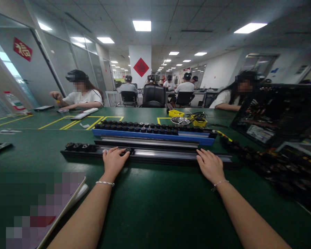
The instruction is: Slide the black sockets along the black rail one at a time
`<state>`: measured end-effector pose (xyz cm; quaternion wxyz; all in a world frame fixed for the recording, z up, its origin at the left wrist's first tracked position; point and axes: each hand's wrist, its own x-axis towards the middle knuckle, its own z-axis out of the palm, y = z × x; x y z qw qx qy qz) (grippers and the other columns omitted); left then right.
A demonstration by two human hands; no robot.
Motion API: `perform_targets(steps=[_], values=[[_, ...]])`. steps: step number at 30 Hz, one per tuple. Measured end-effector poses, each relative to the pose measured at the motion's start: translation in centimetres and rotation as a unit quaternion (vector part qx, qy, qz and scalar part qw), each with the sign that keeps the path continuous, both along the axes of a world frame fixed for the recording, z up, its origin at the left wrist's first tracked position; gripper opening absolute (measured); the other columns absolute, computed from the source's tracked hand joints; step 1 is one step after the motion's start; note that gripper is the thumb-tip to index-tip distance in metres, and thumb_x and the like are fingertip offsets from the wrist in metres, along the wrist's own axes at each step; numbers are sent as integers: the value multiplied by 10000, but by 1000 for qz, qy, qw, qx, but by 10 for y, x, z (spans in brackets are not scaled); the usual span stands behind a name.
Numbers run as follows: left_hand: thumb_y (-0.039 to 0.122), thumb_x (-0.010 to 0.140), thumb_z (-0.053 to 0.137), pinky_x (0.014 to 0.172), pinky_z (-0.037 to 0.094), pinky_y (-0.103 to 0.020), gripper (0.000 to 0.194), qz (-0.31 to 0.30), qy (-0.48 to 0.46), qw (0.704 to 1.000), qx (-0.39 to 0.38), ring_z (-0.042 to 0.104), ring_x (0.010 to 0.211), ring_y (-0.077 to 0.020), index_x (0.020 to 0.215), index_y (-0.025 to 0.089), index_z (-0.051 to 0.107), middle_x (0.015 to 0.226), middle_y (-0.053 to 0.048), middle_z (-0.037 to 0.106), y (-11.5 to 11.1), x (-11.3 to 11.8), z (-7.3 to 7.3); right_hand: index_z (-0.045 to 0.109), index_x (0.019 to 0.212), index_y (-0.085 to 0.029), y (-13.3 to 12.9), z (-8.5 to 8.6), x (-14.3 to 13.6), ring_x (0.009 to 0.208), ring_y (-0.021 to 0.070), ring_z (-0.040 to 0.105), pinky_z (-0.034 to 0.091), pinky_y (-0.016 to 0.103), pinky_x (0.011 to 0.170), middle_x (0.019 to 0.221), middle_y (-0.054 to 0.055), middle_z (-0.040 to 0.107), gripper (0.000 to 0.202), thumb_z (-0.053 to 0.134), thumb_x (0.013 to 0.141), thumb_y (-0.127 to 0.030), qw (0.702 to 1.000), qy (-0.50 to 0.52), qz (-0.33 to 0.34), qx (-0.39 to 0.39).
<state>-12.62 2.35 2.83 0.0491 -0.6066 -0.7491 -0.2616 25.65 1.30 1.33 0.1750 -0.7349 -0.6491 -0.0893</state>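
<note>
A long black rail (160,153) with a shiny channel lies across the green table. Several small black parts (77,147) sit in its left end. My left hand (115,159) rests over the rail left of its middle, its fingers around one small black part (129,150) in the channel. Toward the rail's right end lies my right hand (209,164), fingers spread on the rail and holding nothing. Just behind is a second, shorter black rail (150,142). Farther back, a blue rail (155,135) carries rows of black parts.
Many black parts (282,169) are heaped at the right, beside a dark open case (280,114). Yellow bins (176,113) and a round metal dish (180,120) stand behind the rails. A blurred flat item lies at lower left. Two people sit across the table.
</note>
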Motion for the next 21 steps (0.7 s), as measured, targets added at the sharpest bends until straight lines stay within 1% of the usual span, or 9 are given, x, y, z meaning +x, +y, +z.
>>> perform_targets(steps=[9,21], values=[[475,801,472,1057,196,-493,361,-10,-6,1000,-6,480,1183,-249,976,263,705,1088,-73,683,0,0,0,524,1281,-267,0,1,-1,1283,209,361,255,440,1052,1371,1,479,521,195,912,-433,1000,-3,-4,3],[484,797,480,1058,177,-502,327,-20,-14,1000,-8,469,1195,-243,953,304,704,1091,-47,686,2,-3,-3,511,1292,-295,-1,0,0,1281,213,368,283,450,1039,1364,5,487,503,210,913,-429,1000,-15,-3,0]])
